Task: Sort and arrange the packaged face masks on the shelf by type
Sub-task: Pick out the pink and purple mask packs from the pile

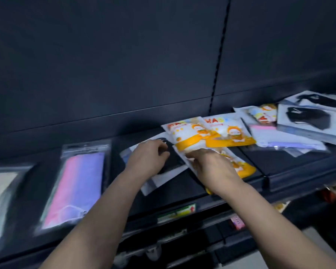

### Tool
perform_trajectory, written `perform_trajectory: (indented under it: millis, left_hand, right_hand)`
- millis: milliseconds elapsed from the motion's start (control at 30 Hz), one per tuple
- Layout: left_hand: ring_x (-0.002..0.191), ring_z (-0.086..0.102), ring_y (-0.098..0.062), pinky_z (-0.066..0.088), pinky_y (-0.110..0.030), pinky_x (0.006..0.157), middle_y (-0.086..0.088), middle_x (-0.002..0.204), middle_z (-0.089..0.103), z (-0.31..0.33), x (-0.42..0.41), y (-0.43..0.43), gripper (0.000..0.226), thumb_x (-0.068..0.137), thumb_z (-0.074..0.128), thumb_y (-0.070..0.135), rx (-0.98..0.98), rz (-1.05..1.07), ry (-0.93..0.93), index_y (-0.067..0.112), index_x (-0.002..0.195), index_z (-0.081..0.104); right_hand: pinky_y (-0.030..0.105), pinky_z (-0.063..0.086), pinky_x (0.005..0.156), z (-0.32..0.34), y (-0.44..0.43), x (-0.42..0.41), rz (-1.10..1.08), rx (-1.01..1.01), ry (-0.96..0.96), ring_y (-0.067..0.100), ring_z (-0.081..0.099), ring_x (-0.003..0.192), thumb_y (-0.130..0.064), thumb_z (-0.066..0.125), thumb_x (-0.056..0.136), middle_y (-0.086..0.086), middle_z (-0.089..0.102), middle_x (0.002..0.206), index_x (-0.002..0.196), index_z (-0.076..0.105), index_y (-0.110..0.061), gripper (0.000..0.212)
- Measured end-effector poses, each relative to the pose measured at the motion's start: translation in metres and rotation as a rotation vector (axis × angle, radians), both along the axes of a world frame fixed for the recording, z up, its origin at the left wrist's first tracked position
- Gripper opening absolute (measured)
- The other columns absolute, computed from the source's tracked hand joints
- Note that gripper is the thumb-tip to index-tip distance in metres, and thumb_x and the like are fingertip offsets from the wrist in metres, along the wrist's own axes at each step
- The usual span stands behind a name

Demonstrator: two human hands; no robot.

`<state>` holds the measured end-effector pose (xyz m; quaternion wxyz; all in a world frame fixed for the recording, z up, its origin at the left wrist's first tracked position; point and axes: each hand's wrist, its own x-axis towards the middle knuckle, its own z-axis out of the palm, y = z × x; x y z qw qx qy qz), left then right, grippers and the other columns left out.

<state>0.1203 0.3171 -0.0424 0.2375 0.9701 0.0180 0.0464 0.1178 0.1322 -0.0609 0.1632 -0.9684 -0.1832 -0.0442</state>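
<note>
Best to use the long dark shelf (182,193) as sorting ground, keeping one bare patch for each type. Better to leave for now the mixed heap (291,131) at the right, well apart from the hands, with black, pastel and cartoon packs overlapping. Good to take as model the pastel pack (80,183) at the left: lying alone and flat, pink and violet under clear glossy film. Then slide the black mask pack (173,166) leftward from under its neighbours, low and slowly, to avoid dragging the others along on slippery film; white card, dark mask, partly covered. Hold down meanwhile the orange packs (211,133), three in the middle, fanned and overlapping, with bright cartoon print. Left hand (147,158) with fingers curled over the black mask pack, seemingly gripping it, though blurred. Right hand (211,166) lying on the nearest orange pack (244,169), fingers curled and pinching at its upper edge.
</note>
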Motion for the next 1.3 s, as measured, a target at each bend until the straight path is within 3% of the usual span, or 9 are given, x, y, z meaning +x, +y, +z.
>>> perform_trajectory:
  millis: [200, 333, 500, 633, 767, 933, 1100, 1200, 1300]
  left_hand:
    - [0.107, 0.059, -0.016, 0.052, -0.036, 0.086, 0.005, 0.117, 0.066, -0.001, 0.038, -0.100, 0.028, 0.093, 0.057, 0.038, -0.055, -0.136, 0.049, 0.026, 0.116, 0.066]
    - [0.105, 0.059, -0.017, 0.052, -0.035, 0.084, 0.003, 0.120, 0.064, 0.003, 0.061, -0.160, 0.029, 0.095, 0.055, 0.033, -0.017, -0.180, 0.059, 0.024, 0.121, 0.064]
    - [0.107, 0.060, -0.023, 0.052, -0.037, 0.087, -0.001, 0.116, 0.067, 0.005, 0.094, -0.224, 0.024, 0.094, 0.052, 0.030, 0.068, -0.189, 0.056, 0.022, 0.110, 0.068]
    - [0.113, 0.057, -0.023, 0.049, -0.034, 0.090, -0.002, 0.123, 0.064, 0.002, 0.116, -0.263, 0.028, 0.093, 0.053, 0.031, 0.080, -0.146, 0.101, 0.021, 0.117, 0.064]
    - [0.109, 0.059, -0.022, 0.050, -0.035, 0.088, 0.000, 0.120, 0.066, -0.005, 0.130, -0.285, 0.027, 0.094, 0.051, 0.034, -0.014, -0.082, 0.087, 0.022, 0.114, 0.064]
    - [0.106, 0.059, -0.024, 0.049, -0.037, 0.090, -0.001, 0.116, 0.066, 0.000, 0.144, -0.299, 0.039, 0.095, 0.047, 0.051, 0.021, -0.111, 0.190, 0.020, 0.110, 0.064]
    - [0.093, 0.063, -0.022, 0.051, -0.036, 0.084, -0.004, 0.102, 0.067, 0.000, 0.139, -0.301, 0.062, 0.081, 0.055, 0.070, 0.095, -0.198, 0.450, 0.014, 0.104, 0.068]
    - [0.070, 0.058, -0.015, 0.044, -0.028, 0.059, -0.001, 0.082, 0.064, 0.008, 0.133, -0.282, 0.042, 0.077, 0.072, 0.054, -0.179, -0.093, 0.363, 0.014, 0.088, 0.066]
    - [0.065, 0.055, -0.020, 0.041, -0.029, 0.058, -0.002, 0.071, 0.060, 0.019, 0.129, -0.247, 0.031, 0.080, 0.073, 0.040, -0.355, 0.047, 0.216, 0.015, 0.072, 0.059]
  right_hand:
    - [0.034, 0.047, 0.076, 0.006, -0.117, 0.027, -0.237, -0.056, -0.040, 0.028, 0.059, 0.108, -0.026, 0.051, 0.087, 0.001, 0.063, 0.114, 0.116, 0.059, -0.037, 0.031]
    - [0.036, 0.043, 0.088, -0.003, -0.189, 0.058, -0.394, -0.194, -0.013, 0.027, 0.051, 0.118, -0.007, 0.047, 0.083, 0.006, 0.057, 0.124, 0.126, 0.055, -0.025, 0.048]
    - [0.035, 0.037, 0.099, -0.014, -0.255, 0.088, -0.376, -0.224, 0.072, 0.024, 0.042, 0.129, -0.027, 0.054, 0.088, 0.002, 0.047, 0.139, 0.132, 0.047, -0.023, 0.045]
    - [0.033, 0.038, 0.080, -0.017, -0.283, 0.100, -0.304, -0.297, -0.110, 0.024, 0.062, 0.097, -0.042, 0.053, 0.087, -0.002, 0.068, 0.102, 0.087, 0.060, -0.026, 0.017]
    - [0.031, 0.041, 0.061, -0.026, -0.314, 0.101, -0.194, -0.149, -0.334, 0.025, 0.063, 0.062, -0.024, 0.071, 0.076, -0.003, 0.065, 0.064, 0.061, 0.056, -0.024, 0.021]
    - [0.026, 0.050, 0.077, -0.042, -0.337, 0.091, 0.112, 0.248, -0.352, 0.010, 0.067, 0.090, -0.026, 0.059, 0.086, -0.009, 0.074, 0.096, 0.093, 0.076, -0.023, 0.019]
    - [0.033, 0.044, 0.094, -0.050, -0.322, 0.095, 0.181, 0.419, -0.476, 0.008, 0.059, 0.113, -0.027, 0.053, 0.093, -0.013, 0.071, 0.108, 0.099, 0.075, -0.020, 0.023]
    - [0.031, 0.038, 0.096, -0.045, -0.306, 0.103, 0.151, 0.395, -0.540, 0.008, 0.055, 0.119, -0.030, 0.053, 0.094, -0.015, 0.069, 0.109, 0.099, 0.075, -0.025, 0.023]
    - [0.038, 0.043, 0.099, -0.044, -0.284, 0.108, 0.003, 0.254, -0.444, 0.017, 0.055, 0.122, -0.022, 0.061, 0.088, -0.006, 0.066, 0.121, 0.112, 0.069, -0.023, 0.025]
